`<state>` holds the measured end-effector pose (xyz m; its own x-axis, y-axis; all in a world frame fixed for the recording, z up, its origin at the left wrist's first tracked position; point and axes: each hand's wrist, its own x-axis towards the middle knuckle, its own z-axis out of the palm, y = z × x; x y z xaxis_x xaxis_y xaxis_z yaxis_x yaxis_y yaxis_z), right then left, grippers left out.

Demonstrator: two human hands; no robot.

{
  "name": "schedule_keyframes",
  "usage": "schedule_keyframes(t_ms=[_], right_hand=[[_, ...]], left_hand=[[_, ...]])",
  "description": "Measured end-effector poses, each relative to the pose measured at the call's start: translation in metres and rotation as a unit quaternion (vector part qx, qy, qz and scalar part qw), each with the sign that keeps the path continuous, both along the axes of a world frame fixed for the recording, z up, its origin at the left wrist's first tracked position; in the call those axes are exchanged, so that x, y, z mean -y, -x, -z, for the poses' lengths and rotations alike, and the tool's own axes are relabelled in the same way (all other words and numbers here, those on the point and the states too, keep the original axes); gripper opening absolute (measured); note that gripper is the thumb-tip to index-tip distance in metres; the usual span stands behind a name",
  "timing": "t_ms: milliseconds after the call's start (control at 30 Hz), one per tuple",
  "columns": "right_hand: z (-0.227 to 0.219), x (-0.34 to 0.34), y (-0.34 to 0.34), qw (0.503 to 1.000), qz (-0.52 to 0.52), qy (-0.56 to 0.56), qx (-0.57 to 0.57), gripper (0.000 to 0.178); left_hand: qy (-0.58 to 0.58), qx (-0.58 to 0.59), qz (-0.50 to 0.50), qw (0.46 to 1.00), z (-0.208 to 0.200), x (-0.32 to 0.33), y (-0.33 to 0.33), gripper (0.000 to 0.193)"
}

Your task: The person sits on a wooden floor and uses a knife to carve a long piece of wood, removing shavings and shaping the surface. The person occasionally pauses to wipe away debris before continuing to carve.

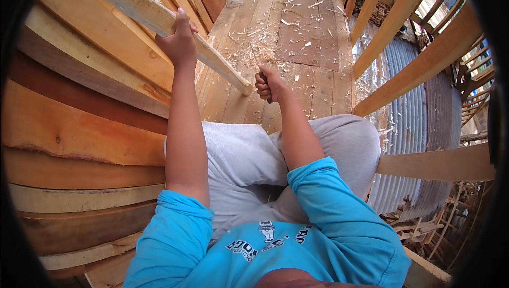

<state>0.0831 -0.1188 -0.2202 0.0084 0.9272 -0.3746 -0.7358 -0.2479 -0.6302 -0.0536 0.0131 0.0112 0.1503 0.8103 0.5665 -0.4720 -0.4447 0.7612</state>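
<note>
My left hand (180, 38) is closed around a long pale wooden pole (218, 61), partly stripped, with whitish bark at its upper end. The pole slants from the upper left down to the wooden floor, its lower end close to my right hand. My right hand (271, 85) is wrapped around the dark handle of a knife (269, 100). Its thin blade points away from me, over the shavings, and looks apart from the pole. Curled wood shavings (262, 54) lie heaped just beyond the blade and scattered over the planks.
I sit on a plank floor (313, 89) with my legs bent. A wooden plank wall (106, 134) rises close on my left. Slanting wooden railing slats (419, 60) stand on my right, with corrugated metal sheets (408, 123) below them. A small clear crumpled item (234, 2) lies farther off.
</note>
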Motion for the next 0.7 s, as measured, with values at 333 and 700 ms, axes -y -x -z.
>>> schedule_keyframes(t_ms=[333, 700], right_hand=[[-0.015, -0.02, 0.016, 0.665, 0.503, 0.107, 0.542, 0.061], [-0.172, -0.109, -0.002, 0.536, 0.685, -0.249, 0.426, 0.059]], left_hand=[[0.026, 0.066, 0.034, 0.997, 0.014, -0.008, 0.033, 0.013], [0.057, 0.055, 0.059, 0.995, 0.011, -0.001, 0.047, 0.012]])
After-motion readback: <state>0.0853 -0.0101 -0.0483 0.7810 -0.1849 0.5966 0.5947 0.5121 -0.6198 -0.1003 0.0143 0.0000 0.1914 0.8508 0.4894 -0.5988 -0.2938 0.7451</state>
